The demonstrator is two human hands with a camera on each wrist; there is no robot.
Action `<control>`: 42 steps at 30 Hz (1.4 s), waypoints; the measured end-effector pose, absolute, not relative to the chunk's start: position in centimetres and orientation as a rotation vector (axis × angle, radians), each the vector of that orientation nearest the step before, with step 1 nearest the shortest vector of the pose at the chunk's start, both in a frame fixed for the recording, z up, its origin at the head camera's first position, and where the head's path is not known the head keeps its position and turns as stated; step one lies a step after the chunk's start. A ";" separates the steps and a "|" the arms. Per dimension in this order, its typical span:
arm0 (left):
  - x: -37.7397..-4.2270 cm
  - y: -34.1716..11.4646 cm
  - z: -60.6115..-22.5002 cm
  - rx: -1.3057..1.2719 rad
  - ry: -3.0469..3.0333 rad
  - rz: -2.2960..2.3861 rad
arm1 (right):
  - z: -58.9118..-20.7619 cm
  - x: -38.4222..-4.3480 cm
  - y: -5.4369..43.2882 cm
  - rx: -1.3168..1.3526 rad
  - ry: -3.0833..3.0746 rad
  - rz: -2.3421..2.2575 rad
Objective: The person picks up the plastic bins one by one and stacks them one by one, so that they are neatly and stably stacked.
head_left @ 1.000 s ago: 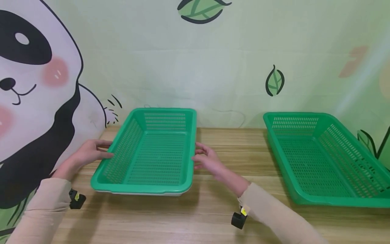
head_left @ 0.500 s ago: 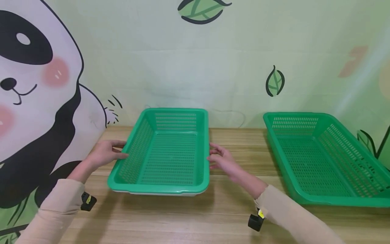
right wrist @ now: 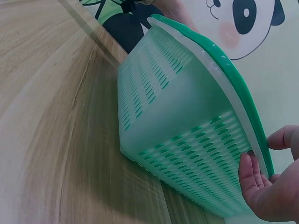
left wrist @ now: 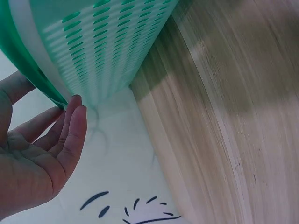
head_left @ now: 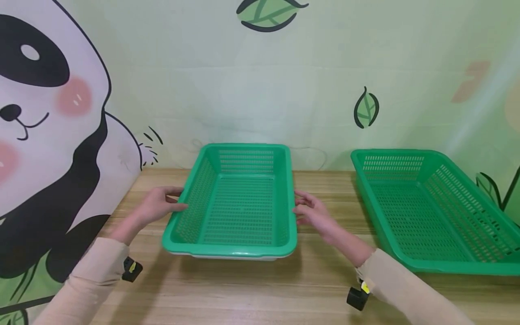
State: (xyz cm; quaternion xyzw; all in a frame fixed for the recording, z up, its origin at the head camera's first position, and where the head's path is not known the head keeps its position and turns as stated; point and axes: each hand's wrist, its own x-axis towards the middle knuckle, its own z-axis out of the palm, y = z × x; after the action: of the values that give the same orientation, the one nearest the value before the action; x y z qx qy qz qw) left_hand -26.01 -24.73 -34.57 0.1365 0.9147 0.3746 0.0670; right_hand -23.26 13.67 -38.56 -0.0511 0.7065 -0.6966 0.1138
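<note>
A green slotted plastic basket (head_left: 243,212) sits nested inside a white basket (right wrist: 173,98), whose pale slotted walls show beneath the green rim in both wrist views. My left hand (head_left: 157,205) grips the stacked rims on the left long side, thumb over the top and fingers under the edge. On the opposite side my right hand (head_left: 318,215) pinches the rims the same way. In the right wrist view the curled fingers (right wrist: 252,179) lie beneath the lip. The inside of the green basket holds nothing. The stack sits close over the wooden tabletop (head_left: 227,293).
A larger green slotted basket (head_left: 440,225) stands on the right of the table. Behind the table hangs a backdrop (head_left: 227,90) printed with a panda and leaves. A small black device (head_left: 132,269) is strapped at each wrist.
Both hands have moved to the right, carrying the nested baskets with them, nearer the larger basket. Their hold on the rims looks the same, and the larger basket has stayed put.
</note>
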 end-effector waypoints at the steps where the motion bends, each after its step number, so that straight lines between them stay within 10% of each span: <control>1: -26.0 -24.5 -34.6 0.416 2.755 1.135 | -38.6 -23.2 13.9 -0.147 2.076 -2.042; 42: -25.3 -16.1 -31.1 0.075 2.796 1.226 | -36.1 -21.3 17.1 -0.090 2.386 -1.843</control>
State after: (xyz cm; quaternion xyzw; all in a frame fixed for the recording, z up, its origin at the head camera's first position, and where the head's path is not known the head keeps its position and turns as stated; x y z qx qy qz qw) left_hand -25.34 -16.06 -31.08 0.0247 0.9146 0.4012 0.0438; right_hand -21.27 17.13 -36.11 -0.0296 0.7895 -0.6098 0.0626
